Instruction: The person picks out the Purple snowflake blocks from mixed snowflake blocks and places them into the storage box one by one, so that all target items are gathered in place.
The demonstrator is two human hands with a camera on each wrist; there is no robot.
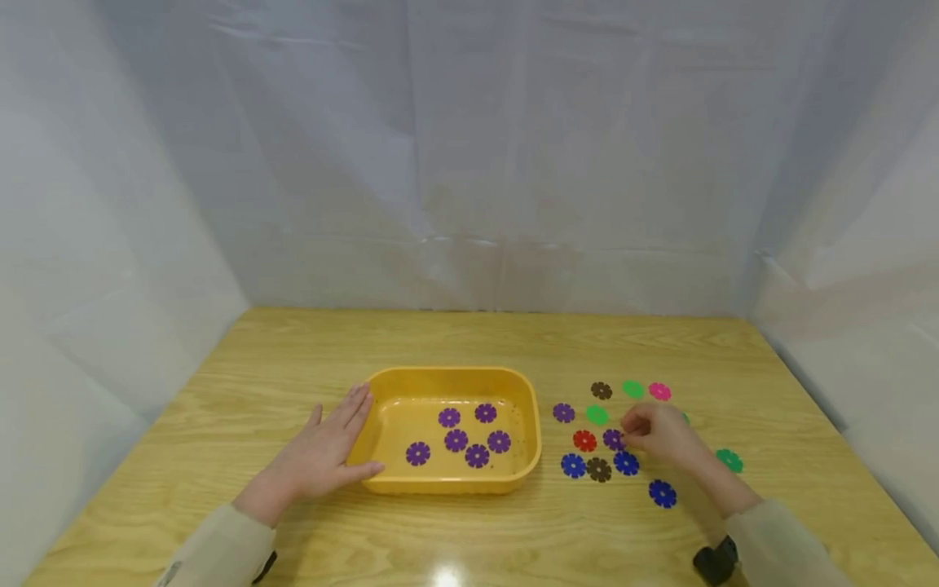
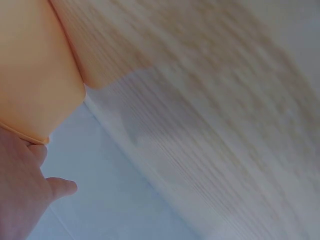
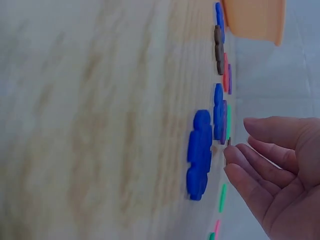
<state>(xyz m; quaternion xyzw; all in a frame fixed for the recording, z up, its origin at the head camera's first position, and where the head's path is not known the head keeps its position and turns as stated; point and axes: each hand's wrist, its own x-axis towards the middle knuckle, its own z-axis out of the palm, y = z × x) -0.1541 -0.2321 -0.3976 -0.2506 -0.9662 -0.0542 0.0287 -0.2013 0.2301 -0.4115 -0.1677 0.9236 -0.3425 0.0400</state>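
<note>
A yellow plastic tray (image 1: 528,456) stands on the table with several purple notched flower discs (image 1: 456,440) lying flat inside. My left hand (image 1: 330,448) lies along the tray's left end, fingers straight against its side and thumb by the near corner. At the loose discs, my right hand (image 1: 663,432) reaches down with bent fingertips right beside a purple disc (image 1: 613,439). The right wrist view shows a gap between the thumb (image 3: 272,129) and the fingers, with nothing gripped there. A blue disc (image 1: 627,463) lies just below the purple one.
Around the right hand lie a red disc (image 1: 584,441), brown discs (image 1: 598,470), green discs (image 1: 597,415), a pink disc (image 1: 660,391) and further blue discs (image 1: 663,493). Another purple disc (image 1: 563,412) is close to the tray's right side. White sheeting (image 1: 469,163) surrounds the wooden table (image 1: 455,538).
</note>
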